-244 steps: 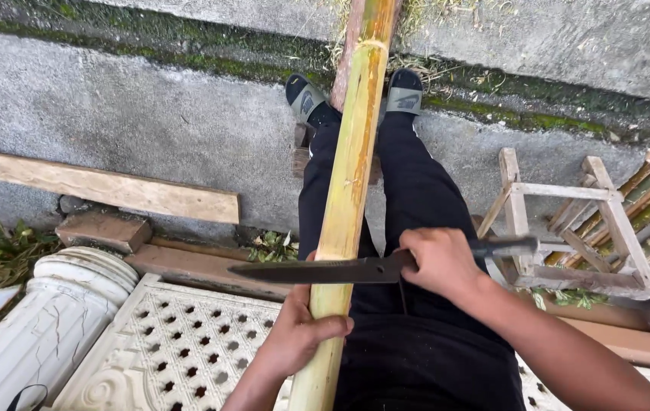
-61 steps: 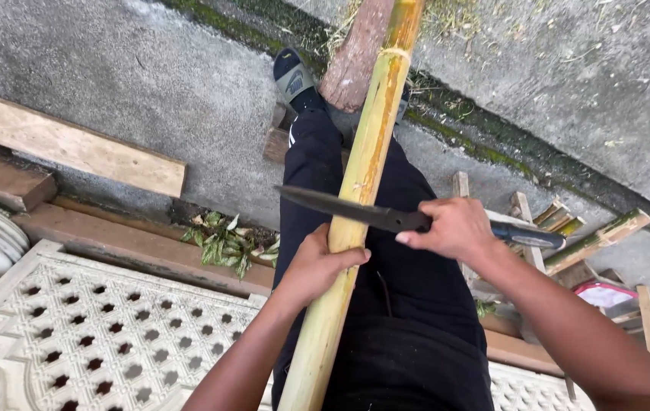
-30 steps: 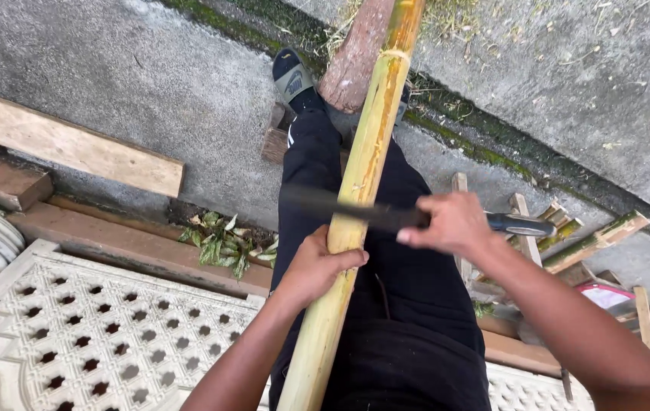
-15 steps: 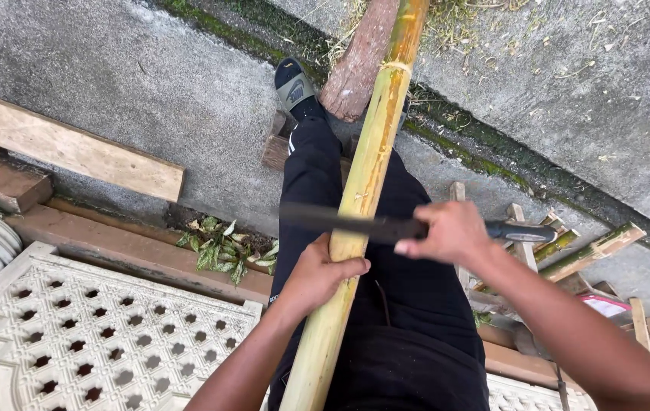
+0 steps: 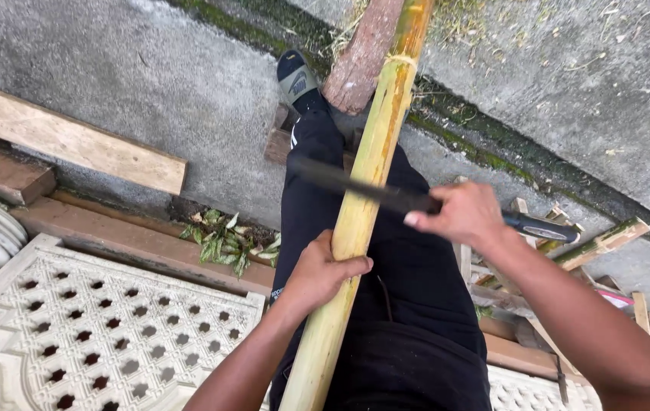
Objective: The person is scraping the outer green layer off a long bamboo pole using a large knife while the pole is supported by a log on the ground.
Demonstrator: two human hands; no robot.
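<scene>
— Pole position? 
— Bamboo pole (image 5: 363,205) lies along the legs, left hand (image 5: 321,270) wrapped round it. 
— Blade? 
— Machete (image 5: 386,196) crosses the pole just above, right hand (image 5: 462,215) clenched on its handle.

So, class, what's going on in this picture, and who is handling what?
A seated person steadies a long yellow-green bamboo pole along their outstretched leg with the left hand. The right hand holds a dark long-bladed knife laid crosswise against the pole. A white perforated concrete panel lies beside them.
</scene>
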